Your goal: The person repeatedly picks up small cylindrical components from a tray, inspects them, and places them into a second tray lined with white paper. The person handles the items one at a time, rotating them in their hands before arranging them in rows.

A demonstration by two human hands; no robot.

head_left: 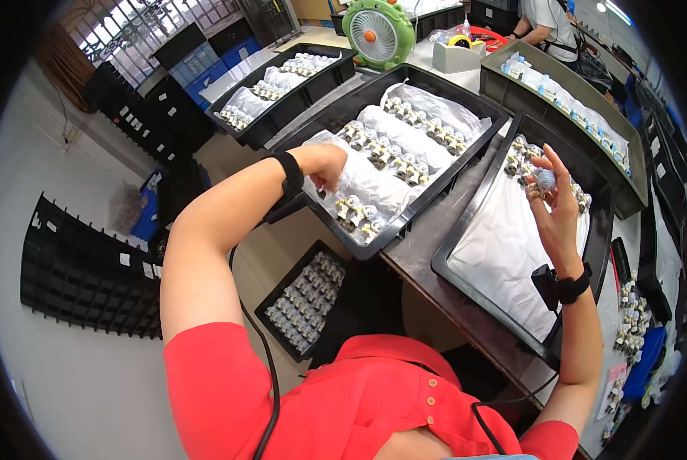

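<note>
My right hand (560,211) is raised over the near end of the right black tray (466,285). Its thumb and fingers pinch a small figurine-like piece (543,179) with a rounded grey-blue top and a yellowish lower part. My left hand (329,164) reaches down into the left corner of the middle black tray (368,250), fingers curled; what they hold is hidden. Rows of similar small pieces (356,217) stand there between folds of white sheeting (372,186). In the right tray, several pieces (521,156) stand at the far end on a white sheet (490,244).
Another black tray (342,67) of pieces stands far left, and a grey-green tray (504,60) far right. Below, a filled black tray (268,310) sits on the floor. A green fan (379,34) stands behind. A person (549,29) works at the back right.
</note>
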